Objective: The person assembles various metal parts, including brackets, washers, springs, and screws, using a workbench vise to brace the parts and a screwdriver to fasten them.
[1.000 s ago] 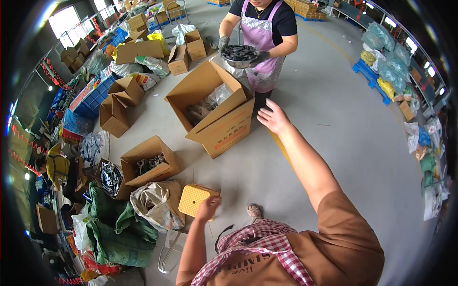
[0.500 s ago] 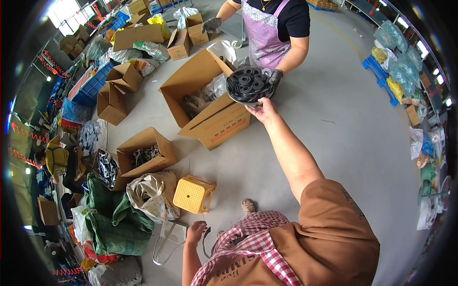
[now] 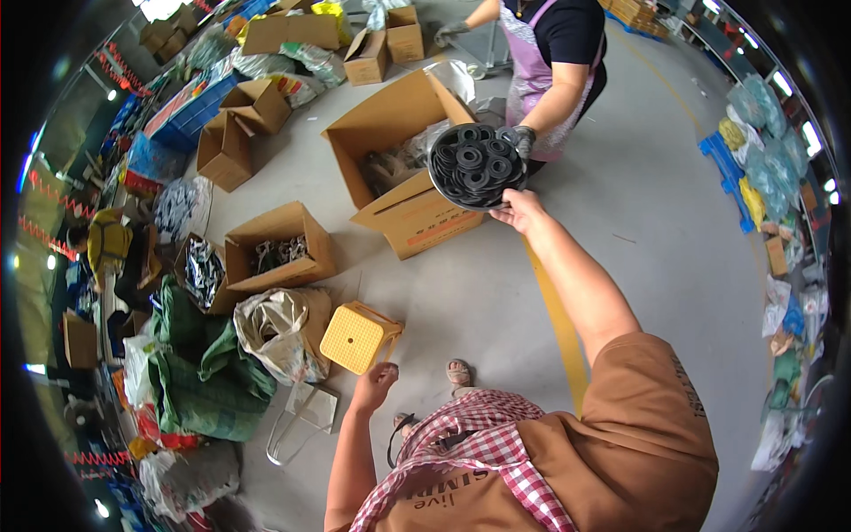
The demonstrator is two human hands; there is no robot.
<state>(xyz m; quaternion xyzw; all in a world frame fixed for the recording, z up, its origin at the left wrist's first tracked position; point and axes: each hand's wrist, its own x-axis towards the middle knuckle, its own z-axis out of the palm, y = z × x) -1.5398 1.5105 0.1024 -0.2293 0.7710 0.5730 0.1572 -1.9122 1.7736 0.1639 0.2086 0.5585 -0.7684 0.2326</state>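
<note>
My right hand is stretched far forward and grips the near rim of a round bowl. Flat black rings, like washers or gaskets, are heaped in it. A co-worker in a purple apron has a gloved hand on the far right side of the same bowl. The bowl is in the air, beside a large open cardboard box. My left hand hangs low with curled fingers and nothing visible in it. It is close to the front corner of a yellow plastic stool.
Left of the stool stand a whitish woven sack, a box of metal parts and a green sack. A metal-framed object lies on the floor. Blue pallets with bagged goods line the right side.
The bowl tips more toward me, with both people's hands still on it. The co-worker's body is farther right in view. My left hand has risen nearer the stool.
</note>
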